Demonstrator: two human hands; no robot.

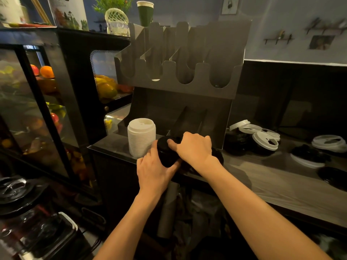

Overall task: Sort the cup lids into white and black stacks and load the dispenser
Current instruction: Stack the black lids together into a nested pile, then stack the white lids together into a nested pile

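Left hand and right hand both grip black plastic lid stack, held sideways before grey metal dispenser, just beside tall white plastic lid stack. Advice: press both ends evenly, keep lids nested. Unsorted loose lids right of dispenser.

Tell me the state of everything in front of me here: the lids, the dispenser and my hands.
white lid stack: upright on the counter, untouched.
black lid stack: held in both hands.
left hand: grips the black lid stack from the near side.
right hand: grips it from above.
dispenser: upper slots look almost empty.
loose lids: black and white mixed, unsorted, on the right.
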